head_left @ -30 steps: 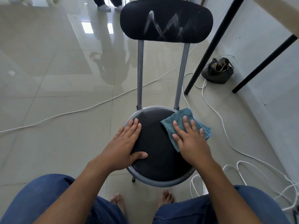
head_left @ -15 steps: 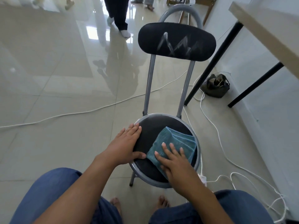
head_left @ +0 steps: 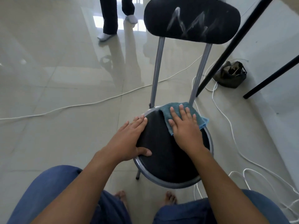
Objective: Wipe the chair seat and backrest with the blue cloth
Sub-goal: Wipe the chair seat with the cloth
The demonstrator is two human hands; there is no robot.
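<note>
- The right hand (head_left: 186,131) lies flat on the blue cloth (head_left: 178,113), fingers (head_left: 182,110) spread wide and pressing it onto the far right part of the chair seat (head_left: 163,152); the grip is only downward pressure, nothing pinched.
- The cloth's right corner overhangs the seat rim (head_left: 208,139). A hard stroke towards that side could drag it off the edge.
- The left hand (head_left: 129,139) rests open on the seat's left edge, thumb on the pad, steadying the chair. If it lifts, a firm push could probably slide or tip the light frame on the glossy floor (head_left: 64,126).
- The backrest (head_left: 191,20) shows whitish streaks, so that part looks unwiped and easily forgotten.
- White cables (head_left: 229,126) lie near the bare feet and could snag.
</note>
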